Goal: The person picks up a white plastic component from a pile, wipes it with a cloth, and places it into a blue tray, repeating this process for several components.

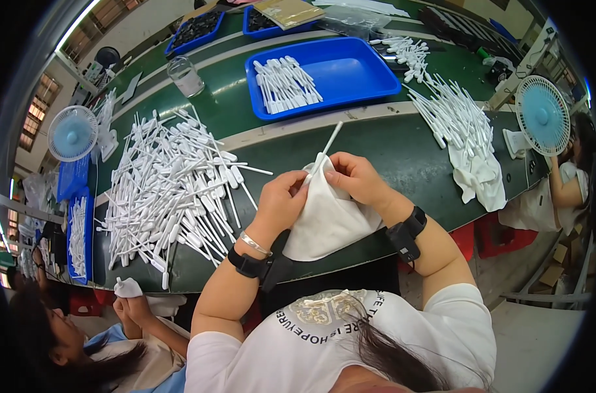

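A white cloth [327, 219] hangs folded between my two hands at the edge of the green work table. Out of its top pokes a slim white plastic stick [332, 139], tilted up to the right; its lower end is wrapped in the cloth. On the stick's left side my left hand [281, 198] pinches the cloth, fingers closed. My right hand [358, 177] grips the cloth on the other side, thumb against it close to the stick. Left of my hands lies a big loose pile of similar white plastic sticks [173, 190] with thicker ends.
A blue tray [367, 85] beyond my hands holds neatly lined-up white sticks. More sticks [458, 118] lie at right beside a crumpled white cloth [478, 177]. Two small fans [73, 134] [542, 116] flank the table. Co-workers sit at left and right; a clear jar [186, 77] stands behind.
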